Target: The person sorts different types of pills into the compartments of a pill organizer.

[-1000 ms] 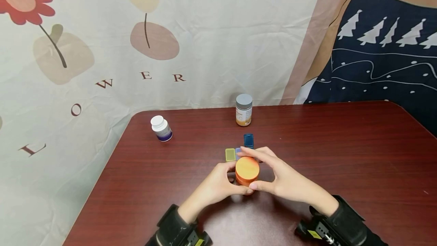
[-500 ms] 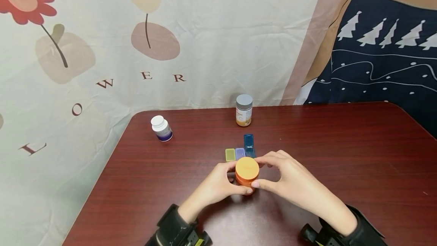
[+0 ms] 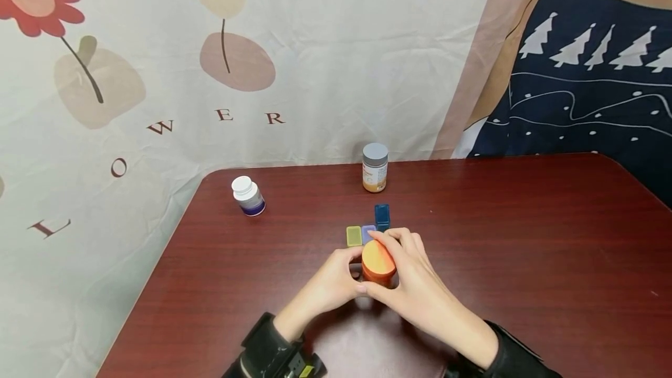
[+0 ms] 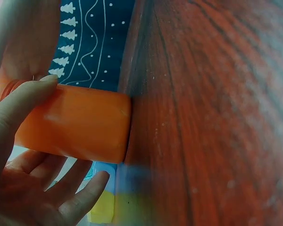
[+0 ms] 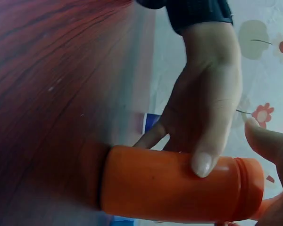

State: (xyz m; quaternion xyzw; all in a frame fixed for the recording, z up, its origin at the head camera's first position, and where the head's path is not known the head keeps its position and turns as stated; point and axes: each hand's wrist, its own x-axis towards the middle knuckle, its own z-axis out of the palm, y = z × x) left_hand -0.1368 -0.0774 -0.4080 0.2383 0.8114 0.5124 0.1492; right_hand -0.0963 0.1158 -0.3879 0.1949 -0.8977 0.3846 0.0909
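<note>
An orange bottle (image 5: 174,183) stands upright on the table, its round orange cap (image 3: 375,256) facing up. My left hand (image 3: 332,282) holds the bottle's body from the left, its thumb against the side in the left wrist view. My right hand (image 3: 417,284) is curled round the cap from the right, thumb at the near side and index finger at the far side. Just behind the hands lies a pill organizer (image 3: 354,236) with green, purple and blue compartments. Its blue lid (image 3: 382,213) stands raised, and the hands and bottle hide the rest of it.
A white bottle (image 3: 248,196) with a purple band stands at the table's back left. Behind the organizer is a grey-capped jar (image 3: 375,168), near the back edge. The dark red table (image 3: 525,238) ends against a printed curtain (image 3: 336,63).
My right hand drew back slightly to the right, then returned to the left and wrapped round the cap again. My left hand and the orange bottle stayed in place.
</note>
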